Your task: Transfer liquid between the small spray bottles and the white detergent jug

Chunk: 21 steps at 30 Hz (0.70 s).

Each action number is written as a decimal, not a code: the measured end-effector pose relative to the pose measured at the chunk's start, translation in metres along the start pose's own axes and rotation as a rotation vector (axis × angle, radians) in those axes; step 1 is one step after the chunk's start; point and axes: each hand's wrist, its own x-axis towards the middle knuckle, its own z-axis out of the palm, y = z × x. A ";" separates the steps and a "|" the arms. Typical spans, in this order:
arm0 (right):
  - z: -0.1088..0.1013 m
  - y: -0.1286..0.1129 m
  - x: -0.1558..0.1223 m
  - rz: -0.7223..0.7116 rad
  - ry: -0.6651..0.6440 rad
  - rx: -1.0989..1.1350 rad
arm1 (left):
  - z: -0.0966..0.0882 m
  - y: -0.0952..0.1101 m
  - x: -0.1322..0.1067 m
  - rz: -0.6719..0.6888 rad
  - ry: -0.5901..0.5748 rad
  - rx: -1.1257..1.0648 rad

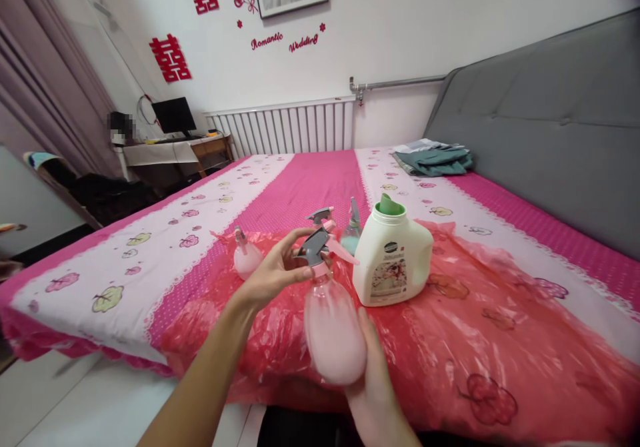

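Note:
A clear spray bottle [335, 333] with milky pink contents and a grey and pink trigger head is tilted in front of me. My left hand [273, 267] is closed around its spray head, thumb toward the collar. Lower down, my right hand [373, 373] supports the bottle's body from the right and underneath; its fingertips are hidden behind the bottle. Just to the right stands a cream jug [415, 260] with a green spout. Behind are a small pink spray bottle [247, 258], a spray bottle with green liquid [351, 241], and another grey trigger head [320, 217], mostly hidden.
Red plastic sheeting [480, 327] covers the near part of the pink and white bed [320, 173]. Folded green clothes [435, 160] lie by the grey headboard [545, 113]. A radiator [295, 127] lines the far wall, with a desk and monitor [174, 115] at the left.

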 end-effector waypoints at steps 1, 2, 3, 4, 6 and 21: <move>-0.001 -0.003 -0.002 0.211 -0.087 0.086 | -0.003 0.001 0.000 -0.007 -0.057 -0.015; -0.001 -0.005 -0.003 0.386 -0.146 0.165 | -0.006 0.002 0.000 -0.021 -0.107 -0.027; -0.002 -0.007 -0.003 0.482 -0.162 0.221 | -0.008 0.003 0.000 -0.038 -0.141 -0.029; -0.002 -0.008 -0.003 0.469 -0.135 0.243 | -0.008 0.004 0.000 -0.056 -0.156 -0.020; -0.003 -0.008 -0.002 0.245 0.007 0.201 | -0.007 0.007 0.000 -0.080 -0.140 0.011; -0.010 -0.005 0.001 -0.505 0.320 -0.298 | 0.009 0.016 -0.009 -0.091 0.032 0.160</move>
